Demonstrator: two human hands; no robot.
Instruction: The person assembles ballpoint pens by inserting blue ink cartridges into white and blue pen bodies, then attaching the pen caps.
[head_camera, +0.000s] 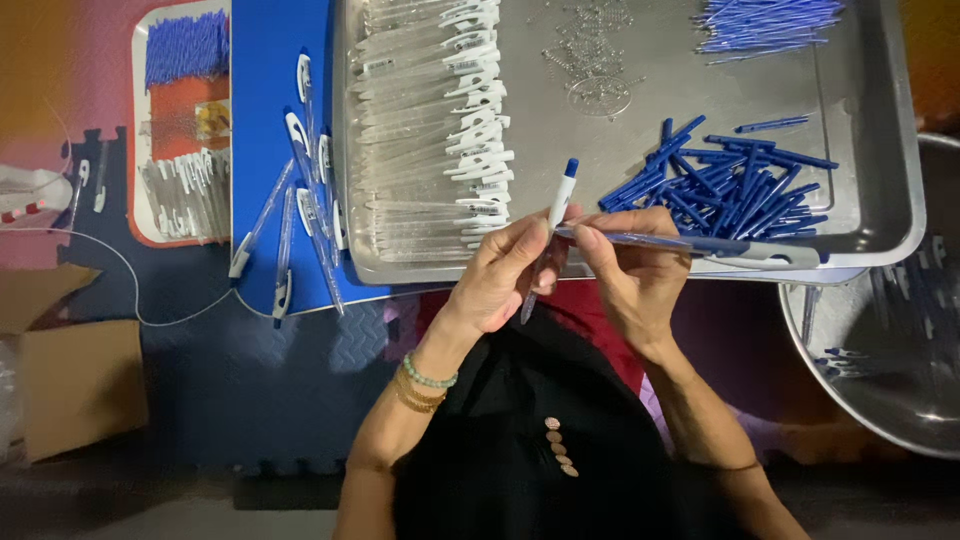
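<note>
My left hand (505, 275) holds a clear pen barrel (553, 222) with a white clip and a blue button on top, tilted nearly upright. My right hand (632, 275) holds a thin blue refill (640, 240) that lies sideways, its tip meeting the barrel at my fingers. Both hands hover at the front rim of a steel tray (880, 235). In the tray lie a stack of clear barrels with white clips (440, 130), a pile of blue pen parts (730, 185), a bunch of blue refills (765, 25) and small metal springs (590, 60).
Several assembled pens (300, 215) lie on a blue board (270, 70) to the left. A white tray (185, 120) with more pen parts sits at far left. A round steel bowl (880, 340) holds pens at right. A cardboard box (75, 385) stands at lower left.
</note>
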